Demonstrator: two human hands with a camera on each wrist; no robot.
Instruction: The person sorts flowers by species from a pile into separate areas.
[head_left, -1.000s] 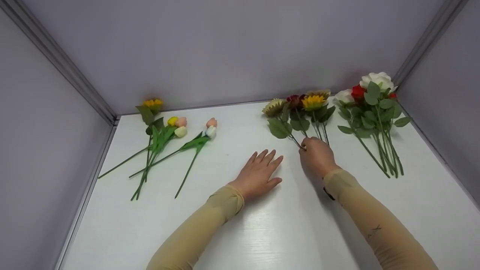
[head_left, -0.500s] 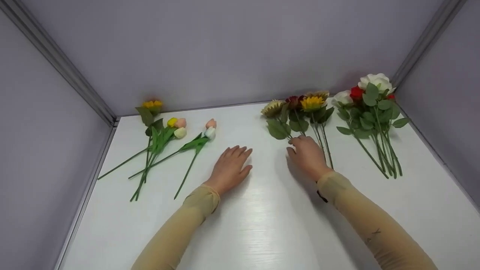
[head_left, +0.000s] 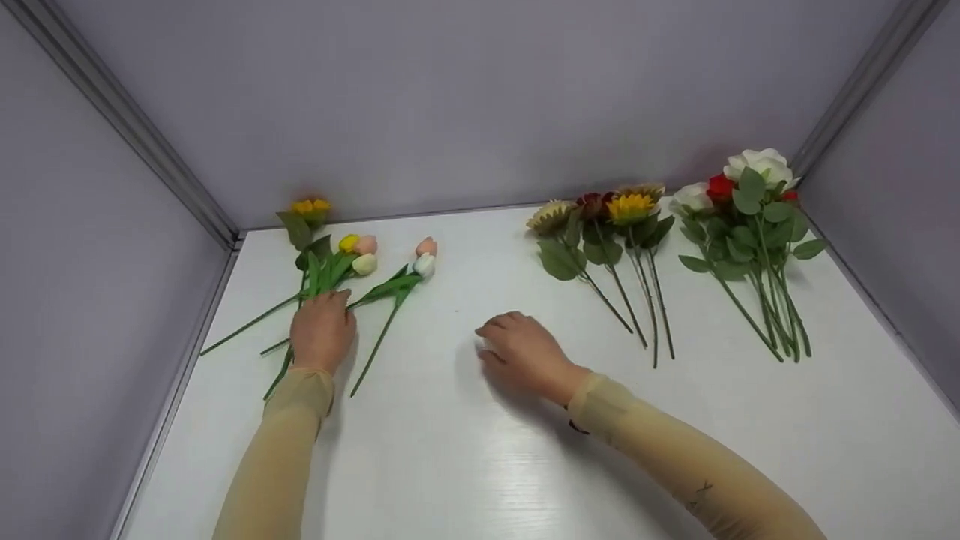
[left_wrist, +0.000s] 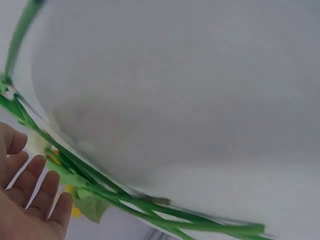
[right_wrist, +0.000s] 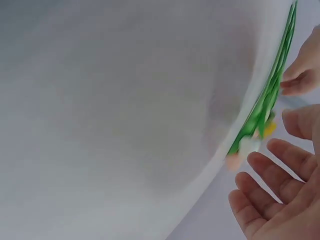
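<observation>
My left hand [head_left: 322, 334] reaches over the stems of a tulip cluster with yellow, pink and cream [head_left: 364, 264] heads, fingertips right at the green leaves [head_left: 321, 271]. In the left wrist view its fingers [left_wrist: 45, 187] are spread and gently bent beside the green stems [left_wrist: 150, 210], gripping nothing. My right hand [head_left: 525, 356] hovers low over the middle of the white table, its fingers loosely bent and holding nothing. Two more tulips, one pink and one white [head_left: 424, 265], lie between the hands. A yellow sunflower [head_left: 310, 207] lies behind the cluster, its stem running under it.
Right of the middle lie several sunflowers [head_left: 631, 208], cream, dark red and yellow, stems fanned toward the front. A bunch of white and red roses [head_left: 761, 166] lies at the back right. Grey walls [head_left: 480, 105] enclose the table [head_left: 450, 450] at the back and sides.
My right hand has let go of the sunflower stems and moved left to the table's middle. My left hand has travelled from the middle leftward onto the tulip stems.
</observation>
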